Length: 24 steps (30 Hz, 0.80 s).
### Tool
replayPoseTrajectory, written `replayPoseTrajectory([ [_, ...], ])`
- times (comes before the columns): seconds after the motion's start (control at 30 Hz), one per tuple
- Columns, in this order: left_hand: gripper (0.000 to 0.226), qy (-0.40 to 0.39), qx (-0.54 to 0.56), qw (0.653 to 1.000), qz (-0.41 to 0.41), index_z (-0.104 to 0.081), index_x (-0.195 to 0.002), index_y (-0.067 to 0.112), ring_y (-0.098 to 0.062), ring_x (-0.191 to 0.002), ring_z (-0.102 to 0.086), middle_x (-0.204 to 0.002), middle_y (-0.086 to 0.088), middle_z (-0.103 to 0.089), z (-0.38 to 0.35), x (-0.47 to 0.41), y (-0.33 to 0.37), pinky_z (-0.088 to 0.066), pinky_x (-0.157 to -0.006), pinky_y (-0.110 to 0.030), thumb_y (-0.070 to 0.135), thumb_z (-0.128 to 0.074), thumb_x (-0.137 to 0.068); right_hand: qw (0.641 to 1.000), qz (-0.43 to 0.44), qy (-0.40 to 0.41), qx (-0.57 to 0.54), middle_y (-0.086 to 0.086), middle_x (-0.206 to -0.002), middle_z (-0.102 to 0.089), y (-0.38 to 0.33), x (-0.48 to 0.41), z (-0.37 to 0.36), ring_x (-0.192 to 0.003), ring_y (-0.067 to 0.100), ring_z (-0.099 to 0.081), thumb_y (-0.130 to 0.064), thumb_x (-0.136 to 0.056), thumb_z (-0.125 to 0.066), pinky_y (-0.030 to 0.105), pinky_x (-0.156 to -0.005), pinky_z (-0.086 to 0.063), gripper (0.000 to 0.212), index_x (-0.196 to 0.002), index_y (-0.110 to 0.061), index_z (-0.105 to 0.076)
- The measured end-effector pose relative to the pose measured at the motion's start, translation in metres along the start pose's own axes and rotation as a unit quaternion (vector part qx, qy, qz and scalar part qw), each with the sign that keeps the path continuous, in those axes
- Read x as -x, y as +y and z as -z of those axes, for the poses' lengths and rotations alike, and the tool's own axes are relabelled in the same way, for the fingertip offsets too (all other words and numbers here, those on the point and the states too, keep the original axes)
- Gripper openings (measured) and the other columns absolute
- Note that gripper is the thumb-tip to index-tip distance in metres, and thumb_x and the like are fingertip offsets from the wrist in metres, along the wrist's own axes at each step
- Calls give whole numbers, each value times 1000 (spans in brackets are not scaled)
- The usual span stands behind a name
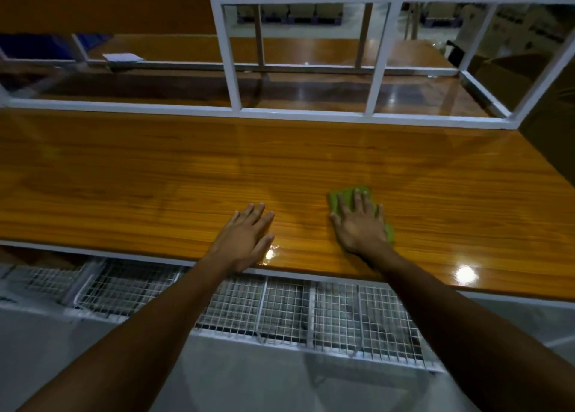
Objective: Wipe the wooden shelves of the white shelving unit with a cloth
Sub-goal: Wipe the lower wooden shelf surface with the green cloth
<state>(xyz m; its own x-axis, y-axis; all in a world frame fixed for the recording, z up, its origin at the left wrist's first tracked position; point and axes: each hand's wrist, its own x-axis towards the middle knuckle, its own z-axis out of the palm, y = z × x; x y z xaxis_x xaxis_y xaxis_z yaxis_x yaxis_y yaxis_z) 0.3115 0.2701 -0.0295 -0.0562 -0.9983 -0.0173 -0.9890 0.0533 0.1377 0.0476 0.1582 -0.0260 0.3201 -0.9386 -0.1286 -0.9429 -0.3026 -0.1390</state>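
— Head view: what are the grips doing?
— Right hand (361, 225) lies flat, fingers spread, pressing a green cloth (340, 197) onto the wooden shelf (155, 175). Left hand (245, 237) rests open and empty beside it, near the front edge.
— And around them?
— White frame bars (231, 53) stand behind; a wire mesh rack (286, 309) sits below the shelf.

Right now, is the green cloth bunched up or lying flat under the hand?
Flat. The green cloth lies pressed against the glossy wooden shelf under the right hand's spread palm; whether it is folded double, cannot tell.
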Motion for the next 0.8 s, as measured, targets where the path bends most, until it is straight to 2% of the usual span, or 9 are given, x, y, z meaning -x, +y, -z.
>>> replayPoseTrajectory([
  [0.07, 77, 11, 9, 1000, 27, -11, -155, 29, -17, -150, 2, -163, 0, -3, 1, 2, -9, -6, -122, -43, 66, -5, -88, 999, 36, -2, 12, 13, -167, 10, -45, -5, -2, -153, 32, 14, -58, -103, -8, 60, -121, 6, 65, -160, -29, 2],
  [0.17, 79, 25, 26, 999, 38, -20, -154, 24, -18, -150, -4, -163, -2, -10, 3, 3, -13, -8, -122, -43, 66, -6, -88, 991, 135, -17, 19, 10, -167, 10, -97, 21, -11, -153, 29, 15, -58, -104, -9, 57, -121, 10, 63, -160, -32, 3],
  [0.27, 80, 28, 25, 999, 39, -24, -153, 23, -20, -150, -8, -162, -3, -15, 5, 6, -16, -9, -121, -43, 67, -7, -88, 977, 212, -29, 21, 5, -165, 17, -92, 56, -15, -152, 24, 19, -61, -103, -5, 55, -120, 13, 60, -158, -40, 7],
  [0.37, 81, 36, 34, 997, 60, -23, -153, 23, -20, -150, -9, -162, -3, -15, 8, 18, -32, -9, -121, -43, 66, -6, -87, 976, 212, -32, 38, 1, -163, 19, -54, 58, -4, -150, 22, 20, -65, -99, 0, 56, -120, 12, 57, -152, -47, 13],
  [0.47, 78, 48, 45, 995, 73, -24, -153, 21, -20, -150, -9, -162, -4, -17, 6, 27, -41, -8, -122, -42, 62, -5, -89, 988, 151, -22, 26, 5, -165, 14, -32, 28, 3, -152, 25, 16, -64, -98, 0, 60, -121, 5, 60, -154, -44, 8],
  [0.53, 75, 58, 45, 994, 78, -25, -153, 22, -19, -149, -10, -162, -3, -18, 4, 29, -40, -6, -122, -40, 57, -5, -91, 995, 101, -16, 20, 8, -167, 12, -40, 3, 4, -153, 27, 14, -61, -101, -4, 60, -122, 4, 62, -159, -38, 4],
  [0.6, 70, 69, 50, 992, 91, -28, -152, 21, -18, -149, -11, -161, -3, -20, 4, 28, -40, -6, -122, -40, 52, -7, -93, 996, 81, -25, 17, 8, -167, 13, -69, -14, 0, -153, 27, 15, -58, -103, -7, 58, -121, 8, 62, -160, -35, 2],
  [0.73, 64, 88, 58, 987, 121, -34, -150, 16, -19, -149, -15, -159, -6, -25, 3, 31, -46, -7, -122, -41, 40, -15, -94, 983, 180, -33, 20, 8, -168, 10, -159, 4, -16, -154, 29, 14, -55, -105, -10, 56, -120, 7, 60, -160, -35, -1],
  [0.8, 64, 96, 64, 985, 130, -37, -148, 12, -20, -148, -18, -158, -8, -28, 3, 32, -52, -8, -122, -39, 36, -18, -93, 971, 235, -29, 24, 7, -168, 10, -178, 31, -25, -154, 27, 15, -54, -105, -9, 55, -121, 8, 58, -160, -35, 0],
])
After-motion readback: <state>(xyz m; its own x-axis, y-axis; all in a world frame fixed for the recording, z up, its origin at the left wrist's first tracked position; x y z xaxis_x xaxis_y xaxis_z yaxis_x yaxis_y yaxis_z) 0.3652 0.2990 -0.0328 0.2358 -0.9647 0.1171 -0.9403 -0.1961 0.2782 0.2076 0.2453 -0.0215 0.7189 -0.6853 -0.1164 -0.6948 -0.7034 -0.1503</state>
